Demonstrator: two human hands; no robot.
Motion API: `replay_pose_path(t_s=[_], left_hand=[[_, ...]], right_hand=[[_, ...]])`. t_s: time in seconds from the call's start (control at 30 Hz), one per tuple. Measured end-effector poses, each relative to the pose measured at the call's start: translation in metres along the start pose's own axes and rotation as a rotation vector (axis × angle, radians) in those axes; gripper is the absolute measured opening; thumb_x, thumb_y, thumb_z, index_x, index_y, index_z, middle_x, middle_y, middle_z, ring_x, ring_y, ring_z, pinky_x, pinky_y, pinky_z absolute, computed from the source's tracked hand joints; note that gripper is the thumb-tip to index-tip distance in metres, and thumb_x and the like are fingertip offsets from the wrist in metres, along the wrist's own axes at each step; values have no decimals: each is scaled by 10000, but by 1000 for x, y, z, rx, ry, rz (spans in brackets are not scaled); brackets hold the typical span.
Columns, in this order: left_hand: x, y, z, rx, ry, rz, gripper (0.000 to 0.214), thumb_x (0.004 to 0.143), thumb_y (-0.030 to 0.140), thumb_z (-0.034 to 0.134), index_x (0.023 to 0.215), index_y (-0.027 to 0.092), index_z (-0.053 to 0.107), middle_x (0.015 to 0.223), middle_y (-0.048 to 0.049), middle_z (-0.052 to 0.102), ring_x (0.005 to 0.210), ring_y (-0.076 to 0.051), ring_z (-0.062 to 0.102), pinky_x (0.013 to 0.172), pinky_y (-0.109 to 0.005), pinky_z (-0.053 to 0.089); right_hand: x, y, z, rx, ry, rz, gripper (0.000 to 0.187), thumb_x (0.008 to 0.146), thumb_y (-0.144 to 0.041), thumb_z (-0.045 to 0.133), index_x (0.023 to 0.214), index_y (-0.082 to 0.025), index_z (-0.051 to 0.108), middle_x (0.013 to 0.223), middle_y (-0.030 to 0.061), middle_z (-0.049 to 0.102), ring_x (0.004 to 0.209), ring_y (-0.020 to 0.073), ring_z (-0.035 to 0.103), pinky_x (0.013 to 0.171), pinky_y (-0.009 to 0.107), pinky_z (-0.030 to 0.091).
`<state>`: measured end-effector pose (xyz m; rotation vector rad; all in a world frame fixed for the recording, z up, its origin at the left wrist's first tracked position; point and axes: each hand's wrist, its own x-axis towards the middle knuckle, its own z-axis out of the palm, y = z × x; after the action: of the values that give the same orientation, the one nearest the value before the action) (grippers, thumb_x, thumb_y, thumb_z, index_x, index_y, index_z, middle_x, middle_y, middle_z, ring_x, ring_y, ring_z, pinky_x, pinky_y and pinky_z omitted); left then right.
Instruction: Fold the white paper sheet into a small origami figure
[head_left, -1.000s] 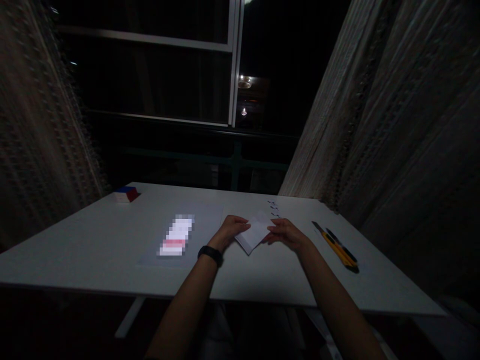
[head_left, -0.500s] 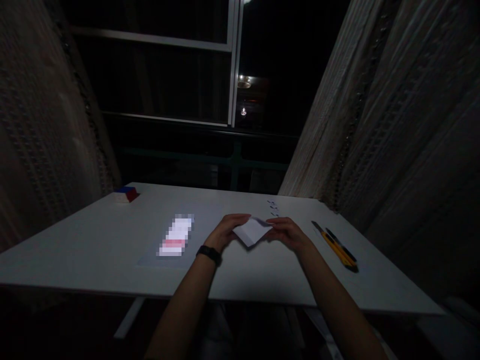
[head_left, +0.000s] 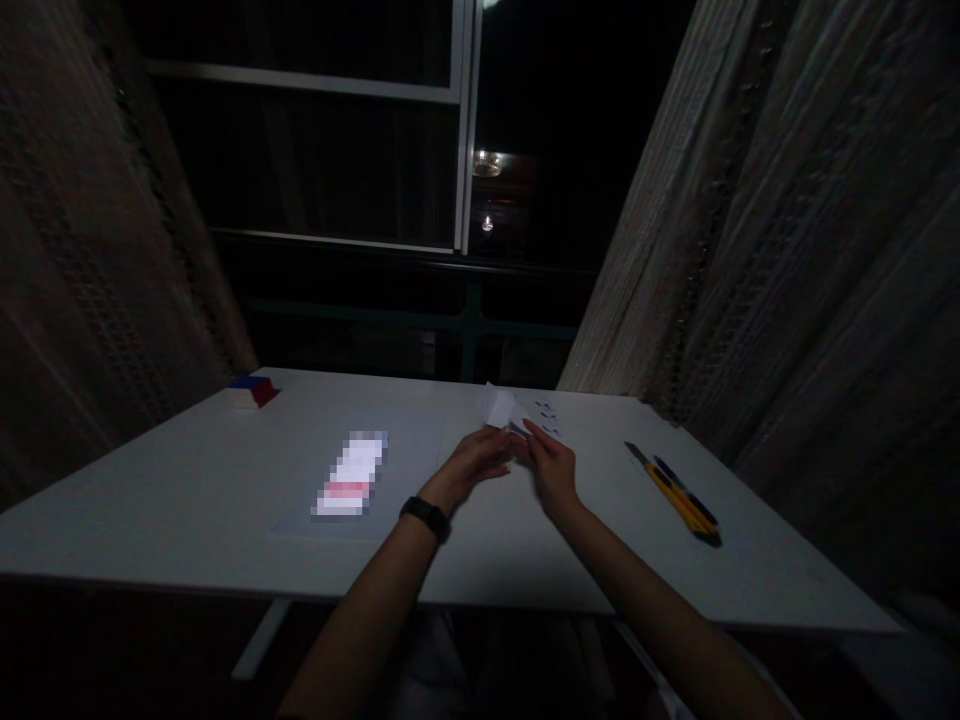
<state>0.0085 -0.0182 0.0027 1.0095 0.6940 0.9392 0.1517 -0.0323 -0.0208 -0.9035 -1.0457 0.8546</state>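
A small folded white paper (head_left: 498, 406) stands up above my fingertips, over the middle of the white table (head_left: 187, 500). My left hand (head_left: 472, 466), with a black watch on its wrist, pinches the paper from the left. My right hand (head_left: 550, 464) meets it from the right, its fingertips closed on the paper's lower edge. Both hands hover close together just above the tabletop.
A sheet with a lit, blurred patch (head_left: 351, 484) lies left of my hands. A red and blue block (head_left: 251, 390) sits at the far left corner. A yellow utility knife and a dark pen (head_left: 679, 496) lie to the right. Curtains hang on both sides of a dark window.
The paper was held flat and low between my hands; now it is folded smaller and raised. My hands have moved closer together and slightly farther from me.
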Motion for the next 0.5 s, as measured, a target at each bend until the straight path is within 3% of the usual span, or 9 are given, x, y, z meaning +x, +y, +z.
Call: replay_pose_path(t_s=[0.07,0.13,0.3,0.5], left_hand=[[4,-6,6,-39,150,130,558,618,408,731,1053,206,447,1033,-99,632,895,-179,615,746,-317,492],[8,-10,10,-64,221,245,581,607,387,742,1047,228,396,924,-58,655,795,-147,628,717,-304,495],[11,-10,12,-49,129,305,427,624,417,711,887,184,467,745,-36,650,656,-143,628,658,-294,494],[11,-8,11,-53,271,372,392,594,428,718,794,115,591,739,-59,629,657,-140,606,658,-278,485]], right_hand=[[-2,3,1,-24,17,-3,460,732,-382,586,1140,-169,582,948,98,695,901,242,645,785,410,511],[-4,5,2,-53,39,-13,476,748,-392,566,1172,-175,560,960,95,692,902,234,645,787,401,509],[-10,9,9,-158,9,-48,442,783,-376,520,1177,-179,561,1000,78,682,883,208,643,804,374,501],[-16,11,13,-269,-66,-72,421,792,-385,510,1169,-210,574,998,52,684,834,205,639,784,365,502]])
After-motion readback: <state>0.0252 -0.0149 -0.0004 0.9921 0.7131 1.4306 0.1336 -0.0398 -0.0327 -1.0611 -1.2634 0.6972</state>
